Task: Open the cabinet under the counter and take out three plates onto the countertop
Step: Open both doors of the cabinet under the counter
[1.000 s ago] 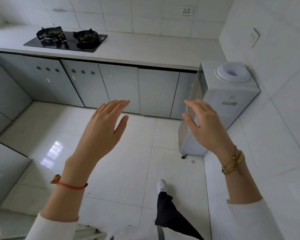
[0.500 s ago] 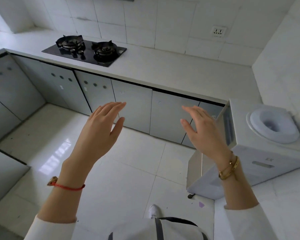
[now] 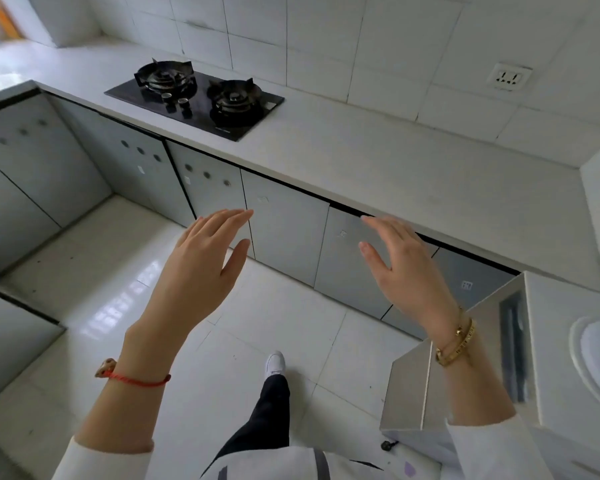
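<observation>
A row of grey cabinet doors (image 3: 286, 226) runs under the white countertop (image 3: 378, 157), all closed. No plates are visible. My left hand (image 3: 201, 268) is raised in front of the doors with its fingers apart and nothing in it. My right hand (image 3: 402, 268) is held up the same way, empty, its fingertips in line with the top edge of a door right of centre. Neither hand touches the cabinet.
A black two-burner gas hob (image 3: 194, 98) is set in the countertop at the left. A white water dispenser (image 3: 541, 368) stands on the floor at the right, against the cabinets. A wall socket (image 3: 508, 77) sits above the counter. More grey cabinets (image 3: 25, 174) line the left side.
The view has come nearer to the counter and cabinets, which now fill more of the frame. Both hands stay raised and empty in front of me.
</observation>
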{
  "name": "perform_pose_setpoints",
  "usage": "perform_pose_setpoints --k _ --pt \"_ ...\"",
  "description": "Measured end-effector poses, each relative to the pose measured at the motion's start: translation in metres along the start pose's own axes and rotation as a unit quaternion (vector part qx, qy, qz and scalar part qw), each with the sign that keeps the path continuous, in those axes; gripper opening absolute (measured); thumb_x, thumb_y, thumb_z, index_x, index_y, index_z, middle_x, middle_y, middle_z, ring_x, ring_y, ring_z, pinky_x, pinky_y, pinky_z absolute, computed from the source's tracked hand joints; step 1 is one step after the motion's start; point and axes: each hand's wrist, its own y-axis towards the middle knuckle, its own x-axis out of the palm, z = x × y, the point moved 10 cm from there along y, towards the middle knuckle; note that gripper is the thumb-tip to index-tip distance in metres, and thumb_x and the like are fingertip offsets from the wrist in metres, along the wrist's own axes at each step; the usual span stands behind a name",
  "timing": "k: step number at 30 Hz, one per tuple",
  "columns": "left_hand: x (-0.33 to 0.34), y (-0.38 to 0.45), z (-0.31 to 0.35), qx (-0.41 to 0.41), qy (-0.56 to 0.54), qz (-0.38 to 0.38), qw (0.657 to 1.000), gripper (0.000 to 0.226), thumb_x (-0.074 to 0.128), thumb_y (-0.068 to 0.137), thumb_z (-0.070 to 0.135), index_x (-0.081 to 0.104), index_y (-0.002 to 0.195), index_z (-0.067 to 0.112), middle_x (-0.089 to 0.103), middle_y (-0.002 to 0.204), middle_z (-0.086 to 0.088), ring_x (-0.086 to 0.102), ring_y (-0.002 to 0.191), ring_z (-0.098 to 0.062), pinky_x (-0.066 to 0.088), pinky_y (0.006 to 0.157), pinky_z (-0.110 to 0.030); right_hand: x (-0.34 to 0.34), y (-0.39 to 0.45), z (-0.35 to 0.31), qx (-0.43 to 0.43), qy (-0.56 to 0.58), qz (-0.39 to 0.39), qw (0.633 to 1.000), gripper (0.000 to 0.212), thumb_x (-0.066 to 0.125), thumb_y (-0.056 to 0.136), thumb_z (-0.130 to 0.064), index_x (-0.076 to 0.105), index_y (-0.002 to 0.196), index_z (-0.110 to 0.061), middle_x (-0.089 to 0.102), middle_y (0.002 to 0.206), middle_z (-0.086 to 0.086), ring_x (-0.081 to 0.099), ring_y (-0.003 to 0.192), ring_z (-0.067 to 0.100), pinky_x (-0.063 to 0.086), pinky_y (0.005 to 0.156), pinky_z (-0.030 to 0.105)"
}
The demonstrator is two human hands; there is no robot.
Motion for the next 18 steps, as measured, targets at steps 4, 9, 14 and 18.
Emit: perform_pose_setpoints --k 4,9,14,18 --pt "0.014 0.046 -0.018 0.002 0.002 -0.006 1.0 0.043 0.045 0.099 0.027 0.048 0.141 0.014 0.055 0.14 -0.002 0.051 0.13 -0.022 0.037 0.113 -0.04 0.007 0.05 0.011 0.005 -0.001 -0.001 1.0 0.046 0.04 0.1 -0.035 0.039 0.143 -0.018 0.042 0.147 -0.002 0.027 0.142 0.013 0.022 0.12 0.034" --pt "0.019 0.107 -0.047 0.006 0.008 -0.014 1.0 0.043 0.046 0.099 0.027 0.048 0.141 0.014 0.055 0.14 -0.003 0.051 0.13 -0.022 0.035 0.113 -0.037 0.012 0.114 0.015 0.016 0.008 0.013 1.0 0.044 0.04 0.1 -0.034 0.04 0.142 -0.019 0.044 0.146 -0.002 0.028 0.143 0.014 0.022 0.12 0.037" --pt "0.026 0.164 -0.074 0.022 0.001 -0.023 0.999 0.044 0.047 0.099 0.026 0.047 0.142 0.014 0.053 0.142 -0.001 0.047 0.134 -0.022 0.035 0.115 -0.041 0.018 0.17 0.014 0.031 0.011 0.033 0.999 0.043 0.042 0.1 -0.031 0.042 0.141 -0.018 0.046 0.144 -0.001 0.029 0.142 0.015 0.023 0.119 0.036" --pt "0.033 0.199 -0.086 0.037 -0.007 -0.03 0.999 0.043 0.047 0.099 0.026 0.049 0.14 0.014 0.054 0.141 0.0 0.05 0.131 -0.02 0.036 0.113 -0.037 0.025 0.201 0.014 0.038 0.013 0.037 0.998 0.042 0.042 0.1 -0.03 0.044 0.14 -0.018 0.047 0.143 -0.001 0.031 0.141 0.015 0.023 0.119 0.032"
